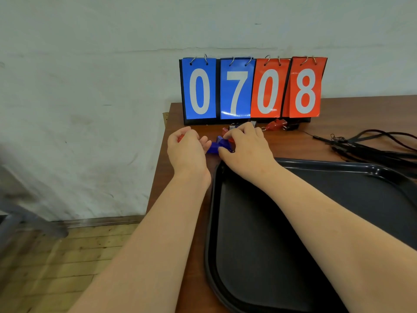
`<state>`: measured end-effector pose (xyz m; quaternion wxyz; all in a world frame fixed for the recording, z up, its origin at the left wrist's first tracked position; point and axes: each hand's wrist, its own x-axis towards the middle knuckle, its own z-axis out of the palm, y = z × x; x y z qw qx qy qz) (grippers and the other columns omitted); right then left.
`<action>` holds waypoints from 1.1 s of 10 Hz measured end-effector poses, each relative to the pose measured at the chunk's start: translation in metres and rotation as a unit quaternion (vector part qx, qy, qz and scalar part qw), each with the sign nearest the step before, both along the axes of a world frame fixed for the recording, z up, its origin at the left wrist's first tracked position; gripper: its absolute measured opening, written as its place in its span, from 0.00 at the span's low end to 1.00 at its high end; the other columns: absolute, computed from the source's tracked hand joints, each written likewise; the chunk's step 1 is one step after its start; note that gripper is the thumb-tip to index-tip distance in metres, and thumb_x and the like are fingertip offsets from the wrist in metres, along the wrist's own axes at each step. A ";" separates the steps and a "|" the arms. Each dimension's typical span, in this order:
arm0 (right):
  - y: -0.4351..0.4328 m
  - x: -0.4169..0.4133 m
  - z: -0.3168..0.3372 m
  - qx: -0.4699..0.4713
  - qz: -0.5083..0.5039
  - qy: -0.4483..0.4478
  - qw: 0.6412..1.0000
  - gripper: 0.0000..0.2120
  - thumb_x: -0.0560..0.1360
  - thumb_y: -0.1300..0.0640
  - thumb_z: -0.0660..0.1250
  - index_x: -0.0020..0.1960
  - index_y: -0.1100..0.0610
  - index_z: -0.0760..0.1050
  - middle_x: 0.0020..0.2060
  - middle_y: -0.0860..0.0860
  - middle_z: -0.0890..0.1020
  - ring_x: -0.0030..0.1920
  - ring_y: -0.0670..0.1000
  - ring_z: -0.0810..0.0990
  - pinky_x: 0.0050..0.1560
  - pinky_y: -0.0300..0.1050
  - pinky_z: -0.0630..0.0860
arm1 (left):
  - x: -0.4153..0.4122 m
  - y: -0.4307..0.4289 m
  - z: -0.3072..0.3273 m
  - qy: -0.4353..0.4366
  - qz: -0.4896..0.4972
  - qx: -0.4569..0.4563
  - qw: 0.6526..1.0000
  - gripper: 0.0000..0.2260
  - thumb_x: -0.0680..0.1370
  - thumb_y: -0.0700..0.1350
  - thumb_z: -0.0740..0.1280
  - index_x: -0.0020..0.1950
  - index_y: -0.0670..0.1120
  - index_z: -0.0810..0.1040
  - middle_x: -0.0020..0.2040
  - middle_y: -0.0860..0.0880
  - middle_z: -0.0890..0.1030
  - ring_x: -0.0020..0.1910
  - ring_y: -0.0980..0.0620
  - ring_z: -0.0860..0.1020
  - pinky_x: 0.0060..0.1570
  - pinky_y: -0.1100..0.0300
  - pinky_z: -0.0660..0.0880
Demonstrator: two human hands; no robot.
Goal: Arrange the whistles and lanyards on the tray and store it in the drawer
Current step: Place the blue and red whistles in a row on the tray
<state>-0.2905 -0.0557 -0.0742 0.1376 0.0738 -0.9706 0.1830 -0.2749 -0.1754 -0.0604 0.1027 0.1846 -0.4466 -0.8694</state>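
Observation:
A black tray (338, 199) lies on the brown table, with nothing on it but my right forearm crossing its corner. Beyond its far left corner, my left hand (187, 147) is closed around a red whistle (180, 138) that peeks out by the thumb. My right hand (246, 143) grips a cluster of blue whistles (216, 145) with a red one (225, 131) among them. Another red whistle (274, 125) with a key ring lies at the foot of the scoreboard. Black lanyards (370, 147) sprawl at the far right of the table.
A flip scoreboard (252, 89) reading 0 7 0 8 stands at the back against the white wall. The table's left edge (158, 177) runs close to my left hand, with wooden floor below. A grey frame shows at the far left.

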 end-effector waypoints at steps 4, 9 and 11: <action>-0.002 -0.007 0.012 -0.084 0.002 -0.112 0.990 0.16 0.73 0.44 0.71 0.56 0.50 0.77 0.48 0.47 0.78 0.45 0.46 0.77 0.42 0.40 0.75 | 0.003 0.004 -0.003 0.015 -0.039 -0.016 0.999 0.18 0.80 0.35 0.61 0.70 0.32 0.69 0.41 0.47 0.77 0.36 0.52 0.79 0.44 0.57 0.80; 0.009 0.001 0.015 -0.424 -0.061 -0.025 0.903 0.15 0.72 0.49 0.74 0.55 0.52 0.75 0.46 0.47 0.80 0.43 0.44 0.79 0.36 0.34 0.72 | 0.005 0.006 0.009 -0.019 -0.047 0.047 0.998 0.14 0.80 0.42 0.68 0.65 0.47 0.72 0.60 0.47 0.74 0.52 0.48 0.77 0.49 0.53 0.83; -0.003 0.011 0.020 -0.464 0.054 -0.039 0.883 0.18 0.73 0.51 0.74 0.61 0.51 0.75 0.51 0.46 0.81 0.52 0.44 0.80 0.42 0.35 0.80 | 0.006 0.003 0.008 0.009 -0.129 0.143 0.981 0.16 0.80 0.50 0.68 0.65 0.46 0.74 0.60 0.42 0.80 0.55 0.42 0.83 0.54 0.42 0.80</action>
